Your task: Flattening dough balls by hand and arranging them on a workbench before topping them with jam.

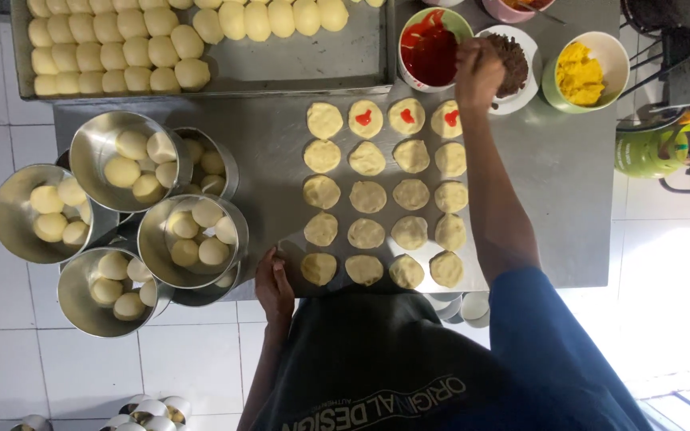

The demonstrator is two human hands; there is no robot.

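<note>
Several flattened dough discs (367, 195) lie in rows on a steel table (553, 175). Three discs in the far row carry a red dab (364, 118). My right hand (479, 73) reaches over the far row with curled fingers, between a green bowl of red jam (429, 49) and a white bowl of brown filling (519, 62). Anything it may hold is hidden. My left hand (273, 286) rests flat on the near table edge, beside the nearest left disc (319, 268), holding nothing.
A green bowl of yellow filling (584, 73) stands at the far right. A metal tray (297, 68) of dough balls sits at the back. Several steel bowls (125, 160) of dough balls crowd the left. A green gas cylinder (647, 150) stands off the table's right.
</note>
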